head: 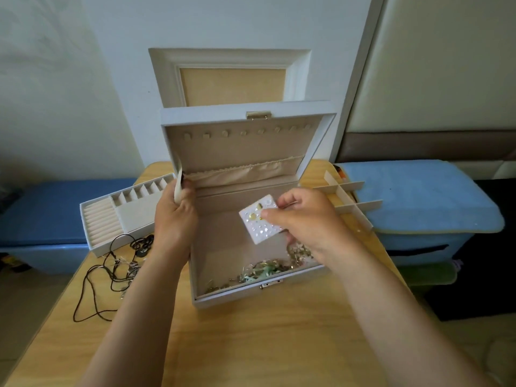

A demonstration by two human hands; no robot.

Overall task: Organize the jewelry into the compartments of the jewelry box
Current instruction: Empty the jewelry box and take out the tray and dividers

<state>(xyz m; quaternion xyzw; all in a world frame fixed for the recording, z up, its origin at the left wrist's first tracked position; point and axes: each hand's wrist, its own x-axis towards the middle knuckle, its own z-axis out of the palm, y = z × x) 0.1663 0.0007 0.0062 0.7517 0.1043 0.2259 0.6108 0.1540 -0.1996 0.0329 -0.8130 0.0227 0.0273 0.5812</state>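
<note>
Pinching a square white stud-dotted earring card (258,224), the right hand (304,219) hovers over the beige-lined jewelry box (251,298); the left hand (174,216) grips a flat ribbon strap (178,188) at its 9 o'clock wall. Tangled metal jewelry (265,270) heaps at its 5 o'clock corner.

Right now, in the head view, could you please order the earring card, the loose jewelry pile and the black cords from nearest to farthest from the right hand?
1. earring card: pinched in the right hand, over the open jewelry box.
2. loose jewelry pile: in the box's front, just below that hand.
3. black cords: on the table, left of the box.
</note>
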